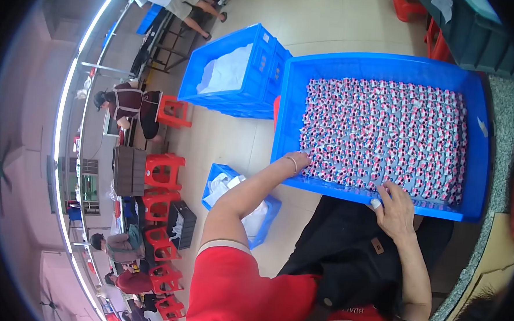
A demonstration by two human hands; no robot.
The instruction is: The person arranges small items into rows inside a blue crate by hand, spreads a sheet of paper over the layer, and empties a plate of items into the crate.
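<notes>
- While the left hand (302, 162) reaches into the blue bin (473, 131), I cannot tell its grip.
- Small pink-and-white pieces (386, 132) lie in rows inside.
- The right hand (393, 209), at the near rim, has a loosely open, empty grip.

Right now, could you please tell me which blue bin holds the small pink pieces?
The large blue bin at the left hand and right hand; the smaller blue bins nearby show white material.
</notes>
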